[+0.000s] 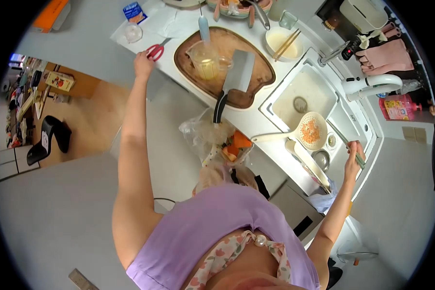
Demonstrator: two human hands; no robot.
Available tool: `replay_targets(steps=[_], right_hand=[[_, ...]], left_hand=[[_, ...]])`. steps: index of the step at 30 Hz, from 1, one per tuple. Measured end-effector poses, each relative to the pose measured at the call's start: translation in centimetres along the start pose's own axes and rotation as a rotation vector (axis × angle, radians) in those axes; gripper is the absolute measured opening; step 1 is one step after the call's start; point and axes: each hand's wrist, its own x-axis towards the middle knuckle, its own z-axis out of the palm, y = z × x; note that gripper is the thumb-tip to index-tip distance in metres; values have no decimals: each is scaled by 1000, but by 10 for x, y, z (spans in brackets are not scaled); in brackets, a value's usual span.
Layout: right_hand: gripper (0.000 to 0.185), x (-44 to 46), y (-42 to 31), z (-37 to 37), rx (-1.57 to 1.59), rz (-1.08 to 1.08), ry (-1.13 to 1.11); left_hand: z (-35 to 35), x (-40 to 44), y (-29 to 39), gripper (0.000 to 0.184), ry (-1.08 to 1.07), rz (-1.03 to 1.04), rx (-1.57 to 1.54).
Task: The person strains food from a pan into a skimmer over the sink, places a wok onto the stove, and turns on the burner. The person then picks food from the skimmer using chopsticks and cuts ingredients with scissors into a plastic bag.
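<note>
At the counter's left edge my left hand [143, 64] is closed on the red handles of a pair of scissors [155, 51], blades pointing away to the right. On the far right, beyond the sink [302, 92], my right hand [355, 155] is closed around green sticks [345, 140], probably chopsticks. Near it a cream slotted ladle [313, 130] holds small orange bits. Between my hands lies a wooden board [188, 46] bearing a cleaver [241, 70] and a clear measuring cup [204, 60] with yellowish liquid, a blue-handled tool [204, 29] standing at it.
A bowl [280, 41] with wooden chopsticks stands behind the sink. The white faucet [372, 86] reaches over the sink's right side. A plastic bag [198, 128] with orange scraps hangs at the counter's front, below the cleaver's handle. A black chair [48, 137] stands far left.
</note>
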Motion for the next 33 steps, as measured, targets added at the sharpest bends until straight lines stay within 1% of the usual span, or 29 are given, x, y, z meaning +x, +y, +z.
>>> replay_targets(steps=[2, 3, 4, 6, 8, 10, 12, 14, 15, 16, 17, 18, 19, 20, 21, 22, 23, 25, 27, 29, 32, 33], right_hand=[[38, -5, -8, -1, -60, 20, -5], [38, -8, -12, -1, -69, 23, -8], [38, -14, -17, -3, -83, 32, -12], [37, -22, -33, -1, -79, 37, 6], [32, -29, -43, -1, -67, 36, 38], [33, -36, -48, -2, -65, 59, 65], [33, -42, -49, -3, -78, 81, 89], [32, -47, -46, -2, -77, 91, 105], [31, -50, -40, -3, -87, 71, 97], [28, -52, -36, -4, -93, 108, 83], [27, -53, -29, -5, -122, 126, 61], [25, -51, -33, -6, -109, 133, 42], [23, -49, -31, -6, -90, 86, 26], [22, -48, -26, -5, -39, 84, -13], [23, -45, -19, -4, -25, 73, -34], [24, -41, -15, -1, 8, 51, -52], [25, -37, -17, 2, 19, 83, -83], [26, -27, -17, 7, -39, 65, -150], [27, -16, -15, 12, -58, 68, -228], [28, -5, -9, 18, -45, 97, -310], [27, 5, 10, 28, 17, 9, -345], [27, 7, 12, 29, 27, 10, -352]], left_hand=[[25, 29, -30, 28, -166, -30, 60], [31, 40, -34, 35, -303, -65, 178], [43, 48, -42, 37, -375, -92, 231], [49, 52, -37, 36, -497, -94, 289], [55, 54, -38, 33, -525, -123, 265], [51, 55, -38, 28, -612, -79, 286], [60, 55, -51, 27, -590, -46, 268], [54, 59, -48, 30, -643, -18, 283], [56, 65, -61, 34, -663, 39, 235], [60, 66, -66, 38, -688, 99, 184], [38, 61, -50, 42, -687, 110, 118], [43, 61, -64, 43, -632, 179, 187], [34, 56, -67, 46, -590, 204, 190], [28, 55, -75, 50, -649, 92, 162], [20, 45, -84, 49, -600, 96, 148], [-1, 33, -77, 48, -618, 62, 185], [-13, 21, -85, 46, -614, 44, 200], [-44, -12, -89, 44, -536, -55, 80], [-67, -51, -100, 42, -351, -6, -148], [-83, -90, -109, 33, -215, -28, -213], [-109, -135, -105, 22, -315, -236, -369], [-115, -148, -97, 19, -299, -269, -457]])
